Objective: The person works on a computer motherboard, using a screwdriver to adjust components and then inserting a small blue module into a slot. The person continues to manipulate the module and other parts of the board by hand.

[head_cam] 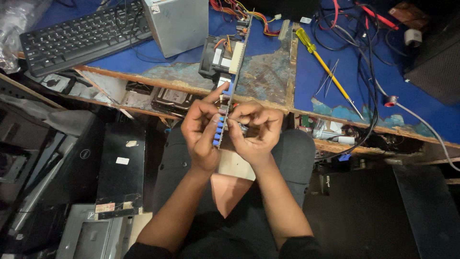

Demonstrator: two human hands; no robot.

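Head view, looking down over the person's lap and the edge of a worn blue workbench [268, 76]. A computer circuit board [233, 72] stands on edge, its far end resting on the bench and its near end raised between both hands, so that it is seen almost edge-on. The left hand [200, 128] wraps around the near end of the board from the left, fingers curled against the row of blue connectors [219, 128], index finger extended upward along the board. The right hand [255, 130] presses against the board's right face, fingers bent and closed in a narrow pinch at its edge; what the fingertips pinch is too small to tell. A cooling fan [214, 56] sits on the board's left face, above the hands. A yellow-handled screwdriver [326, 67] lies on the bench to the right, well apart from the hands. A black keyboard [79, 36] and a grey metal box [179, 24] occupy the bench's left part. A hard drive [173, 100] rests on the shelf below the bench edge.
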